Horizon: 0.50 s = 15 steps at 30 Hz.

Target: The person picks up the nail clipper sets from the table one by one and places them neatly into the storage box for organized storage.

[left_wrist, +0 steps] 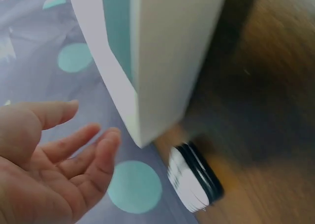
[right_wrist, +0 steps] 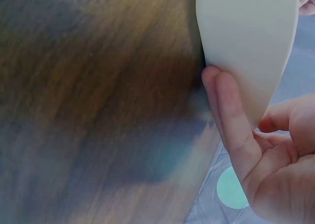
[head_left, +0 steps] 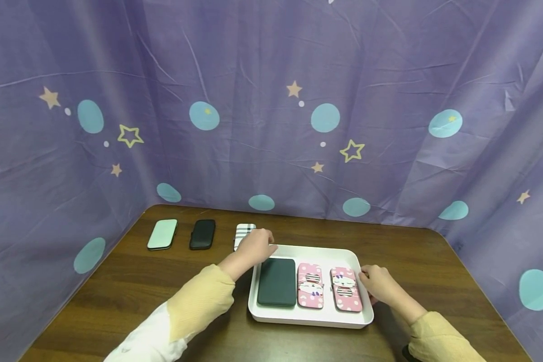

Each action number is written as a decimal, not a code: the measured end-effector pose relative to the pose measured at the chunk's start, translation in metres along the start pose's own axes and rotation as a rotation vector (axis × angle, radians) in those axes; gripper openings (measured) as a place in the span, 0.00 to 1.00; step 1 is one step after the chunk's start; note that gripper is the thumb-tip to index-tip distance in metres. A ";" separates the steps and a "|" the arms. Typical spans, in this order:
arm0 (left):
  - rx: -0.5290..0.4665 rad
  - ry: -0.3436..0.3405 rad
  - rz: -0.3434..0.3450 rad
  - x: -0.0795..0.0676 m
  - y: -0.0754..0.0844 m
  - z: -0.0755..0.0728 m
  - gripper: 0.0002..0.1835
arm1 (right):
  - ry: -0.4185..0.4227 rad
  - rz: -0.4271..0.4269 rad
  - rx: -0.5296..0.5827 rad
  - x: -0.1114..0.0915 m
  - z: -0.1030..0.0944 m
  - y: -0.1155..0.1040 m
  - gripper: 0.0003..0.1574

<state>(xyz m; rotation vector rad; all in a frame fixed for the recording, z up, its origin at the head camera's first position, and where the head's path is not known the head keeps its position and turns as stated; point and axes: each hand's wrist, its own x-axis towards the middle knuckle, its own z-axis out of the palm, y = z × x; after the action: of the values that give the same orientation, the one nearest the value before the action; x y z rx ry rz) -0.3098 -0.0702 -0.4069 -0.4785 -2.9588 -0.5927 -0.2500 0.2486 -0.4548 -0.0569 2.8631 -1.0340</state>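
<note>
A white tray (head_left: 307,320) stands on the wooden table, and in it lie a dark green flat case (head_left: 277,282) and two pink cases with a cartoon cat, one in the middle (head_left: 310,285) and one at the right (head_left: 346,289). My left hand (head_left: 256,247) hovers over the tray's back left corner. Its fingers are loosely bent with nothing between them in the left wrist view. At the tray's right side my right hand (head_left: 380,284) holds the edge, two fingers (right_wrist: 230,98) along the outer wall and the thumb at the rim.
A black-and-white plaid case (head_left: 243,234) lies just behind my left hand, partly hidden. Farther left on the table (head_left: 131,281) are a black case (head_left: 202,234) and a mint green case (head_left: 163,234). A purple curtain (head_left: 262,166) hangs behind the table.
</note>
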 end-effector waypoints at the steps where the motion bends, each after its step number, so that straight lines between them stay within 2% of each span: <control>1: -0.006 0.017 0.000 0.001 -0.003 0.000 0.11 | -0.001 -0.003 0.000 0.000 0.000 0.000 0.22; 7: 0.044 0.144 0.005 0.008 -0.025 0.007 0.09 | 0.004 0.009 -0.001 -0.001 0.000 -0.001 0.22; 15: 0.199 0.221 0.017 0.014 -0.053 0.014 0.11 | 0.000 0.002 0.000 -0.002 -0.001 -0.003 0.22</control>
<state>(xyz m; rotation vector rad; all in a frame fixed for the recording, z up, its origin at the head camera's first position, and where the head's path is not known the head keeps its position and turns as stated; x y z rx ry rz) -0.3406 -0.1068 -0.4373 -0.3907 -2.7613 -0.3207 -0.2486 0.2468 -0.4517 -0.0546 2.8629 -1.0341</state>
